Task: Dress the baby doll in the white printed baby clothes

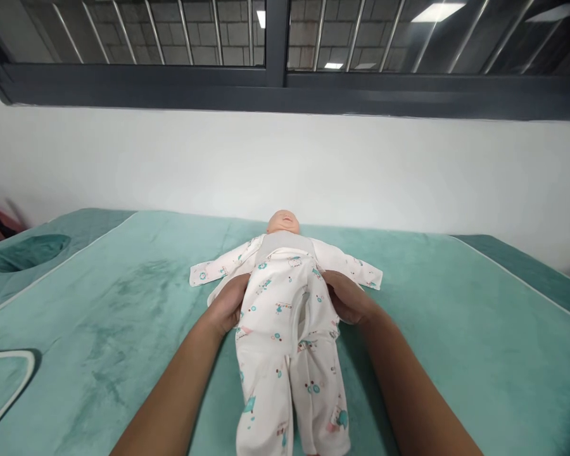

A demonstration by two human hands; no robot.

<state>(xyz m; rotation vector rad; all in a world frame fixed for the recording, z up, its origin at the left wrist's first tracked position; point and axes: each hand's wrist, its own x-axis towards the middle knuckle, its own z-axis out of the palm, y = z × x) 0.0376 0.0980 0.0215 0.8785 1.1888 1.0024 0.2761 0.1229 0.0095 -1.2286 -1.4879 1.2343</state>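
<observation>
A baby doll (284, 221) lies on its back, its head toward the wall. It wears a white printed long-sleeved top (348, 265) with a grey area at the chest, the sleeves spread to both sides. White printed baby trousers (275, 316), with a slit at the crotch, cover its body and legs. My left hand (230, 303) is closed at the left side of the trousers near the waist, its fingertips tucked behind the cloth. On the opposite side my right hand (348, 297) grips the trousers in the same way, fingers partly hidden under the fabric.
The doll rests on a padded green surface (123, 316) with white piping. An oval hollow (28, 252) is at the far left, and a white-edged shape (9, 380) at the lower left. Behind rise a white wall (285, 158) and a dark window frame (275, 95).
</observation>
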